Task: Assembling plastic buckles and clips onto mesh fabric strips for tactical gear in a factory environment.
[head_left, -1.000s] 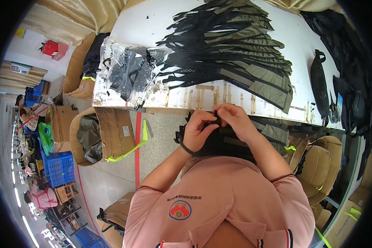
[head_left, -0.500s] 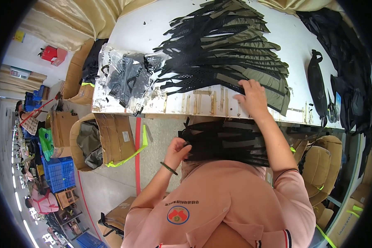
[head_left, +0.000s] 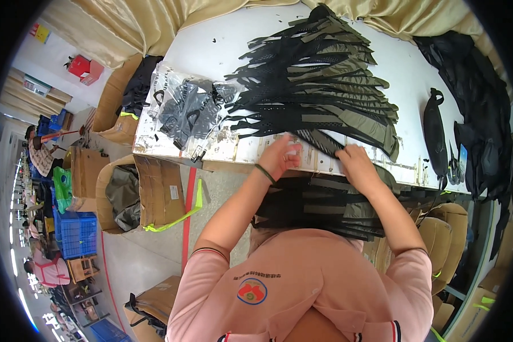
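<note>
A fanned pile of black mesh and olive fabric strap pieces (head_left: 325, 85) covers the middle of the white table (head_left: 205, 37). At the near edge, my right hand (head_left: 359, 169) is closed on one black mesh strap piece (head_left: 320, 142), which slants up and left from my fingers. My left hand (head_left: 279, 158) is held by the upper left end of that piece, fingers apart and slightly bent, with nothing visible in them. More black and olive strap pieces (head_left: 319, 199) lie in a stack across my lap, below the table edge.
A clear plastic bag (head_left: 191, 108) with black plastic buckles sits on the table's left. To the right lie a black padded strap (head_left: 436, 134), scissors (head_left: 454, 162) and heaped black fabric (head_left: 479, 108). Cardboard boxes (head_left: 162, 196) stand left of the table. People work in the left background.
My left hand has risen from the lap stack to the table edge. The right hand has come nearer and now grips a strap piece, drawn off the pile's near side.
</note>
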The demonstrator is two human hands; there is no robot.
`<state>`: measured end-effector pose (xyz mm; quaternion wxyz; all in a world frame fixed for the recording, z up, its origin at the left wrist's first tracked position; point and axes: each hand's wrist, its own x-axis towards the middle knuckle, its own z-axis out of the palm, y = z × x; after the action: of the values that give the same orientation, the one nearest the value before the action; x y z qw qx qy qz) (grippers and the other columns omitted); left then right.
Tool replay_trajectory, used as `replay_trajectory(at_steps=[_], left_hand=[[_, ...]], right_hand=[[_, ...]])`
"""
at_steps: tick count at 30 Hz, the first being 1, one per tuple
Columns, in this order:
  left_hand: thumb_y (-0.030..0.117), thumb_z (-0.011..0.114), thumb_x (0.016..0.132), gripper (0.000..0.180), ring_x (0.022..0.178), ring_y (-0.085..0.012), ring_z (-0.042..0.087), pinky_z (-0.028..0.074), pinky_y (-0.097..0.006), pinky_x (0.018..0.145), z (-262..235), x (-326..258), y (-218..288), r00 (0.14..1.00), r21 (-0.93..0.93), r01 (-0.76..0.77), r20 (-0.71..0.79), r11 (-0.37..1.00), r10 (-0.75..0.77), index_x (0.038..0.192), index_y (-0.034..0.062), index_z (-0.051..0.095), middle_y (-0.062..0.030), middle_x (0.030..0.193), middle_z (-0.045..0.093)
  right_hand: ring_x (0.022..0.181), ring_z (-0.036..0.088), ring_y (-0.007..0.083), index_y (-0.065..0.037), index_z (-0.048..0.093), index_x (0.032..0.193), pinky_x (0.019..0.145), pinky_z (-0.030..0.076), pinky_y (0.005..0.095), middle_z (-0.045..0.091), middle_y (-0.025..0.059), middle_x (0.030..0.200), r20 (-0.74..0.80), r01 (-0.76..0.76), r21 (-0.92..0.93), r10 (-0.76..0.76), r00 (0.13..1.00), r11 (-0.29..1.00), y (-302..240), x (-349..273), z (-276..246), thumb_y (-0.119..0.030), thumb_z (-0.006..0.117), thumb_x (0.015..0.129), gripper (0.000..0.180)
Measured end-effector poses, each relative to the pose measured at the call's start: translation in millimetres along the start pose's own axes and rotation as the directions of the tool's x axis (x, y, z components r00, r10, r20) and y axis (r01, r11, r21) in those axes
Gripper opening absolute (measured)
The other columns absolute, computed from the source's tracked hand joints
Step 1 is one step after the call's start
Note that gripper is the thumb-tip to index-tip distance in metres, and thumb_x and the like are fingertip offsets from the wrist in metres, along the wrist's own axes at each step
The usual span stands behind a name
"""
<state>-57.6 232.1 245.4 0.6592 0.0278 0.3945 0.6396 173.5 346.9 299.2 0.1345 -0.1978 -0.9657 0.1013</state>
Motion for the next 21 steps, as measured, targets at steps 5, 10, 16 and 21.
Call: replay_trajectory(at_steps=[5,10,16,21], left_hand=[[0.024,0.060,0.088,0.028,0.070,-0.0155,0.061,0.051,-0.027,0.065,-23,10,22,0.984,0.087,-0.150,-0.081,0.985,0.158,0.109,0.0062,0.056,-0.0049,0.096,0.062],[0.010,0.059,0.088,0.016,0.072,-0.0146,0.061,0.052,-0.027,0.065,-33,-5,15,0.947,0.179,-0.270,-0.127,0.946,0.294,0.102,0.0029,0.059,-0.0049,0.089,0.062],[0.004,0.060,0.086,0.007,0.066,-0.0149,0.062,0.053,-0.026,0.061,-22,-33,4,0.903,0.264,-0.363,-0.134,0.893,0.407,0.091,0.0010,0.058,-0.0062,0.080,0.062],[0.009,0.061,0.086,0.006,0.062,-0.0107,0.060,0.046,-0.021,0.053,-9,-37,-2,0.933,0.394,-0.335,0.013,0.856,0.360,0.089,0.0040,0.059,-0.0047,0.077,0.063]], right_hand=[[0.088,0.050,0.0294,-0.003,0.059,0.087,0.080,0.039,0.0377,0.050,0.0108,0.081,0.149,0.063,0.066,-0.072,0.986,0.996,1,-40,-36,0.000,0.054,0.069,0.018],[0.090,0.051,0.0261,-0.008,0.064,0.083,0.081,0.038,0.0382,0.054,0.0084,0.085,0.155,-0.059,-0.308,0.111,0.982,0.950,35,-51,-45,-0.007,0.055,0.071,0.015],[0.101,0.053,0.0315,-0.005,0.056,0.109,0.086,0.042,0.0415,0.058,0.0131,0.107,-0.120,-0.036,0.198,0.060,0.991,0.980,-15,14,-2,-0.008,0.069,0.068,0.043],[0.094,0.057,0.0348,-0.003,0.057,0.107,0.081,0.044,0.0405,0.061,0.0162,0.101,-0.076,0.037,0.637,0.014,0.997,0.770,-51,58,78,-0.012,0.063,0.079,0.031]])
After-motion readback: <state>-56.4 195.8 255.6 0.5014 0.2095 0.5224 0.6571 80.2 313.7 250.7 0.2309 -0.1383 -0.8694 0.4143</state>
